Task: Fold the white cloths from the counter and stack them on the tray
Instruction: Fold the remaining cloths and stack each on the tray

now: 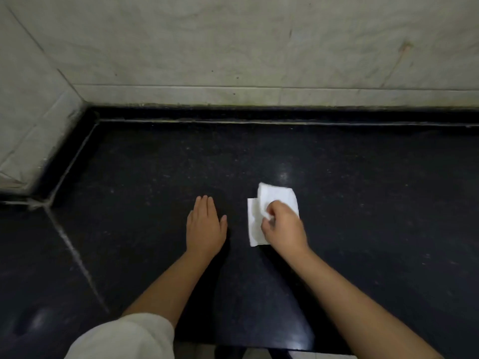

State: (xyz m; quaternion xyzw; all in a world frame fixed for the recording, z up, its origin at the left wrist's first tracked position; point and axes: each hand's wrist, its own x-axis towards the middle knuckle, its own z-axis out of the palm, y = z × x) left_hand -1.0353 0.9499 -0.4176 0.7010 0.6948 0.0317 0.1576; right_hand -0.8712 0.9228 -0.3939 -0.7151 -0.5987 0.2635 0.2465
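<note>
One small white cloth (277, 200) lies partly folded on the black stone counter (375, 203), right of centre. My right hand (282, 224) is over its near right part, fingers curled and pinching the fabric. My left hand (206, 226) rests flat on the bare counter a short way left of the cloth, fingers straight and together, holding nothing. No tray is in view.
A pale tiled wall (259, 47) rises behind the counter and along its left side, forming a corner at the upper left. A light seam (75, 255) runs diagonally across the counter's left part. The counter's front edge is near the bottom of the view.
</note>
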